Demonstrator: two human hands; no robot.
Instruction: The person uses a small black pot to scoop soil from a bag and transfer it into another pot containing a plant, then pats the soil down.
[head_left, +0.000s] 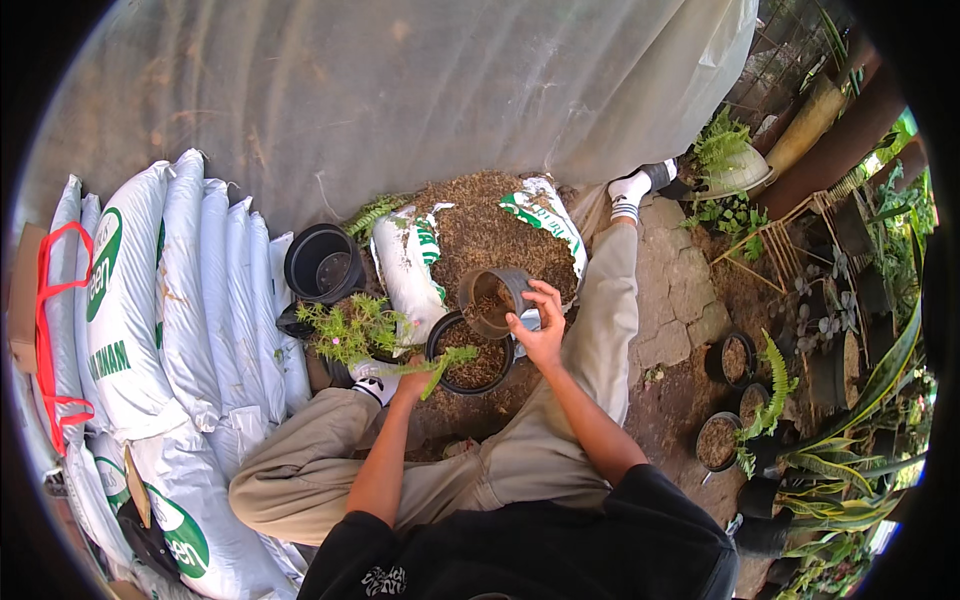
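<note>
My right hand (541, 326) grips a clear plastic cup (501, 300) by its side. The cup is tilted, with some brown potting mix inside, above the right part of a round black pot (433, 346). Brown potting mix (476, 360) fills much of that pot, which stands between my legs. My left hand (412, 381) is closed around a small green fern (454, 361), whose fronds reach over the pot's left side; its base is hidden in my fingers. Just beyond the pot lies a torn-open white sack (409, 262) with loose potting mix (480, 217) spilling across its middle.
A pink-flowered plant (352, 326) and an empty black pot (322, 262) stand at left. White sacks (180, 300) are stacked farther left, near a red strap (56, 337). Plastic sheeting (375, 97) hangs ahead. Several potted plants (720, 442) line the right side beyond paving (671, 285).
</note>
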